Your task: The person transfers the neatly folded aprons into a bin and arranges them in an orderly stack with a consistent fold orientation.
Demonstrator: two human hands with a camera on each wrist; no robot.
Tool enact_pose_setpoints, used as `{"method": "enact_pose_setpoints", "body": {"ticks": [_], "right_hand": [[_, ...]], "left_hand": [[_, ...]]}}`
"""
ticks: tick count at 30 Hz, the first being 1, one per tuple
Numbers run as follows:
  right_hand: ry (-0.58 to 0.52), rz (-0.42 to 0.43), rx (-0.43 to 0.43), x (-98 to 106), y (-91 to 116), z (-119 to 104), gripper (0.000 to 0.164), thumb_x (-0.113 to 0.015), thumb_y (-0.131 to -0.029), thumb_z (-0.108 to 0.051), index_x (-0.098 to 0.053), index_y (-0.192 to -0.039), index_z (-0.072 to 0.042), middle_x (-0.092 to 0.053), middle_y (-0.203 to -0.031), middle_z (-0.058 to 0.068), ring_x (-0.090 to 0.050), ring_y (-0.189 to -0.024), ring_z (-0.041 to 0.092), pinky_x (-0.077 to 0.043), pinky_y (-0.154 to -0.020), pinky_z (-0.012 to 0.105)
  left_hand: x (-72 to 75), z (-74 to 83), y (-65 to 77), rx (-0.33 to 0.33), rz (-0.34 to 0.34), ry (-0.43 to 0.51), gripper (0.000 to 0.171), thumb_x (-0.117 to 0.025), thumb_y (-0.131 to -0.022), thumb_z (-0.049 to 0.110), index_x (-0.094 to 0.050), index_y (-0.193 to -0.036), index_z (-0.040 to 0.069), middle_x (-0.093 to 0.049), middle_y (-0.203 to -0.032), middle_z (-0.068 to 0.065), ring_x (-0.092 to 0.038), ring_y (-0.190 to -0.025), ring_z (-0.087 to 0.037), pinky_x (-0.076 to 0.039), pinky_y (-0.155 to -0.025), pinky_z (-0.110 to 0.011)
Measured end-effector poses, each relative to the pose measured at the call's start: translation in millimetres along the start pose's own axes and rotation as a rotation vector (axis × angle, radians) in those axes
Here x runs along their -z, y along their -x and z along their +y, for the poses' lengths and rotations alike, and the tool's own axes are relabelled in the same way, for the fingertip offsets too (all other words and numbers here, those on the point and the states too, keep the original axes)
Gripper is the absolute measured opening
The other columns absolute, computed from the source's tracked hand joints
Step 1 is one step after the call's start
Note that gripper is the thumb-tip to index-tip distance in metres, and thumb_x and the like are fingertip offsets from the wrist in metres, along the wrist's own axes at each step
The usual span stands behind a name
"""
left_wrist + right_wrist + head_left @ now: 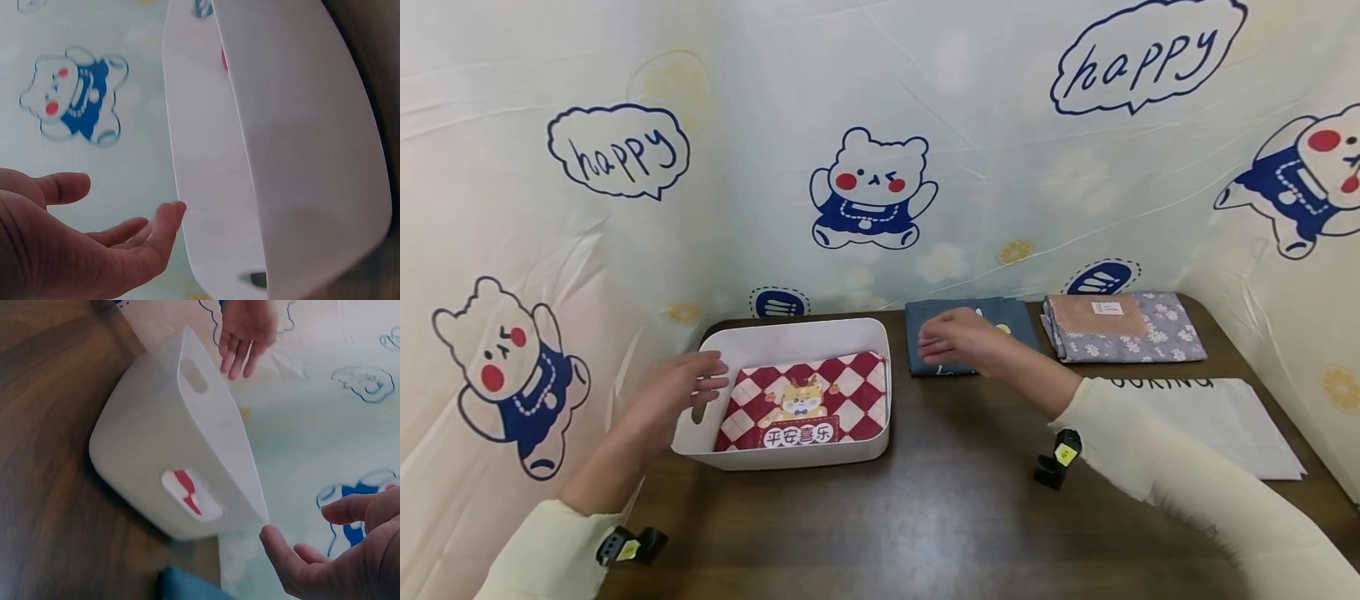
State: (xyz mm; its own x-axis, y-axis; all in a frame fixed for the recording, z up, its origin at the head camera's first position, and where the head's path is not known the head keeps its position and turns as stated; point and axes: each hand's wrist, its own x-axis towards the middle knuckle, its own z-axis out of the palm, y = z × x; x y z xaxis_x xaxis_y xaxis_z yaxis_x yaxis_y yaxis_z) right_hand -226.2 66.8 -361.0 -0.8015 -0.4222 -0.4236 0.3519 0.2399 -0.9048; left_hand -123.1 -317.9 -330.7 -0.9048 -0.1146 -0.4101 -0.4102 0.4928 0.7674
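A white plastic bin [850,454] with handle slots stands at the left of the dark wooden table. Inside it lies a folded red-and-cream checkered cloth [857,387] with a cartoon animal and lettering. My left hand [681,387] hovers by the bin's left end, fingers loosely extended and holding nothing. Over the folded dark blue cloth [925,333] at the back is my right hand [958,340], also with nothing in it. In the right wrist view, this hand [337,556] is beside the bin's rim [259,515], thumb and fingers spread apart; contact is unclear.
A folded lilac floral cloth [1165,333] with a peach patch lies at the back right. In front of it a white cloth [1232,425] with dark lettering is partly covered by the right forearm. A printed curtain [992,167] encloses the table [925,517] at back and sides.
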Motion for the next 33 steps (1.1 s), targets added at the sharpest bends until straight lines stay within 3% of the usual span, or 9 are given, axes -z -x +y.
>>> {"method": "enact_pose_setpoints", "body": {"ticks": [4, 10, 14, 18, 24, 29, 33], "right_hand": [[0.008, 0.013, -0.015, 22.7, 7.2, 7.0, 0.044, -0.046, -0.108, -0.016, -0.044, -0.143, 0.010, -0.056, -0.136, 0.024, -0.059, -0.129, 0.035, -0.048, -0.112, 0.046], [0.042, 0.042, 0.000, 50.5, 22.0, 19.5, 0.049, -0.043, -0.109, -0.017, -0.037, -0.149, 0.011, -0.049, -0.144, 0.029, -0.059, -0.131, 0.035, -0.050, -0.110, 0.042], [0.052, 0.072, 0.012, 64.9, 31.6, 25.7, 0.049, -0.045, -0.108, -0.017, -0.038, -0.147, 0.013, -0.052, -0.141, 0.028, -0.066, -0.121, 0.028, -0.053, -0.106, 0.040], [0.063, 0.091, 0.025, 77.5, 39.2, 30.0, 0.046, -0.046, -0.108, -0.018, -0.041, -0.142, 0.013, -0.059, -0.131, 0.020, -0.070, -0.110, 0.019, -0.056, -0.102, 0.037], [0.061, 0.075, 0.038, 92.6, 47.8, 36.8, 0.047, -0.045, -0.108, -0.019, -0.039, -0.142, 0.014, -0.063, -0.124, 0.012, -0.070, -0.101, 0.010, -0.056, -0.101, 0.035], [0.073, 0.074, 0.047, 106.8, 55.7, 44.4, 0.041, -0.044, -0.109, -0.020, -0.042, -0.136, 0.011, -0.062, -0.128, 0.014, -0.070, -0.096, 0.004, -0.057, -0.097, 0.031], [0.087, 0.089, 0.038, 116.3, 60.7, 50.6, 0.045, -0.042, -0.109, -0.022, -0.038, -0.139, 0.012, -0.057, -0.135, 0.022, -0.069, -0.105, 0.011, -0.057, -0.099, 0.031]], "left_hand": [[-22.8, 13.4, 6.3, -0.015, -0.026, 0.021, 0.070, -0.037, -0.108, 0.048, -0.025, -0.161, 0.004, -0.042, -0.158, -0.025, -0.051, -0.140, -0.041, -0.039, -0.115, -0.060], [-54.3, 33.7, 12.7, -0.055, -0.097, 0.072, 0.067, -0.044, -0.106, 0.046, -0.030, -0.160, 0.008, -0.039, -0.159, -0.019, -0.052, -0.139, -0.037, -0.043, -0.115, -0.052], [-75.6, 45.0, 16.1, -0.059, -0.121, 0.138, 0.059, -0.045, -0.107, 0.040, -0.036, -0.157, 0.010, -0.045, -0.155, -0.017, -0.054, -0.136, -0.035, -0.042, -0.116, -0.050], [-92.9, 52.5, 17.7, -0.067, -0.142, 0.216, 0.053, -0.043, -0.108, 0.032, -0.038, -0.155, 0.008, -0.051, -0.150, -0.018, -0.058, -0.131, -0.033, -0.044, -0.115, -0.049], [-108.9, 61.3, 16.3, -0.034, -0.161, 0.287, 0.052, -0.046, -0.107, 0.032, -0.041, -0.153, 0.008, -0.057, -0.144, -0.015, -0.061, -0.127, -0.029, -0.046, -0.114, -0.045], [-117.9, 65.7, 16.4, -0.038, -0.170, 0.321, 0.054, -0.050, -0.106, 0.030, -0.040, -0.153, 0.007, -0.054, -0.147, -0.017, -0.056, -0.133, -0.033, -0.045, -0.115, -0.043], [-128.5, 69.1, 20.0, -0.051, -0.161, 0.356, 0.052, -0.051, -0.105, 0.027, -0.041, -0.153, 0.009, -0.055, -0.148, -0.015, -0.056, -0.136, -0.033, -0.040, -0.118, -0.047]]}}
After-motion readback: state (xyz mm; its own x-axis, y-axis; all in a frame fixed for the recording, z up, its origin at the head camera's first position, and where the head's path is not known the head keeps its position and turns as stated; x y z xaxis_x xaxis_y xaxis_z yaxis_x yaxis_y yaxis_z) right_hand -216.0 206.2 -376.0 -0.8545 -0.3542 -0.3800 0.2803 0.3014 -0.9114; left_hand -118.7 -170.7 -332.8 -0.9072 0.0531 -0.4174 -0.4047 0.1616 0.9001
